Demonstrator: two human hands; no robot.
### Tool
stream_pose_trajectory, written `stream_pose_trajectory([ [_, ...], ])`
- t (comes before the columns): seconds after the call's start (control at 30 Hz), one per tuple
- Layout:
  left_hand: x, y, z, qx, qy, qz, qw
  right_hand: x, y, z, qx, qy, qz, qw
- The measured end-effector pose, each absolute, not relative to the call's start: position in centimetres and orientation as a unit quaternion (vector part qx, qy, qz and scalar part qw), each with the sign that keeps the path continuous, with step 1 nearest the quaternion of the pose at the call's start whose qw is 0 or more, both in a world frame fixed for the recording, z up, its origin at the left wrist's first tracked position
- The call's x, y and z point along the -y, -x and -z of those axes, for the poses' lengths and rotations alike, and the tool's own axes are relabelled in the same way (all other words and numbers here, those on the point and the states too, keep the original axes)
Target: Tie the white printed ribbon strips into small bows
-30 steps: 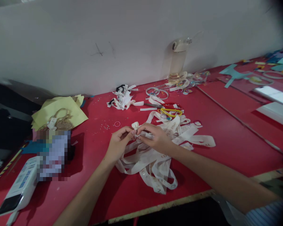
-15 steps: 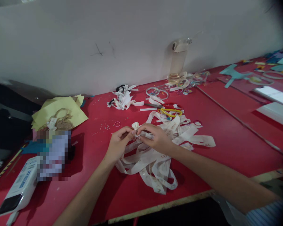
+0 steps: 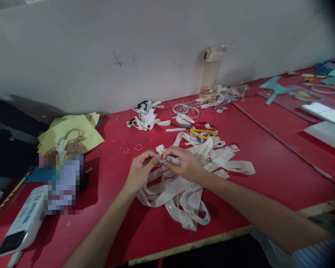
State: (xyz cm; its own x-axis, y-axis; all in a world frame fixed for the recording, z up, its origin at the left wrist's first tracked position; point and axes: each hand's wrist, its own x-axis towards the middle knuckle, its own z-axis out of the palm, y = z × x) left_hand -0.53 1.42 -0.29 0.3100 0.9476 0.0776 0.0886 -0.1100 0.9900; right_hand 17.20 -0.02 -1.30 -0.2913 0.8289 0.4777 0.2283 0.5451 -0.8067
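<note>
My left hand (image 3: 141, 169) and my right hand (image 3: 182, 162) meet over a red table (image 3: 268, 163). Both pinch the same small folded piece of cream ribbon (image 3: 160, 149), whose puffed end sticks up between the fingertips. Under and to the right of my hands lies a loose heap of cream printed ribbon (image 3: 184, 193), trailing out toward the right. Yellow-handled scissors (image 3: 202, 132) lie just behind the heap.
A pile of finished white ribbon bits (image 3: 145, 117) lies near the wall. Clear tape rings (image 3: 185, 109) and a clear bottle (image 3: 210, 70) stand behind. Yellow paper sheets (image 3: 71, 132) and a white box (image 3: 24, 221) sit at the left. Teal paper cutouts (image 3: 276, 87) lie far right.
</note>
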Motion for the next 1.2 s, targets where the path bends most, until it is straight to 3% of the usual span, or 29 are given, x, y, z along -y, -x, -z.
stream_pose_trajectory([
  [1.2, -1.29, 0.37, -0.03, -0.425, -0.62, -0.408, 0.518, 0.08, -17.28, 1.28, 0.741, 0.356, -0.321, 0.47],
])
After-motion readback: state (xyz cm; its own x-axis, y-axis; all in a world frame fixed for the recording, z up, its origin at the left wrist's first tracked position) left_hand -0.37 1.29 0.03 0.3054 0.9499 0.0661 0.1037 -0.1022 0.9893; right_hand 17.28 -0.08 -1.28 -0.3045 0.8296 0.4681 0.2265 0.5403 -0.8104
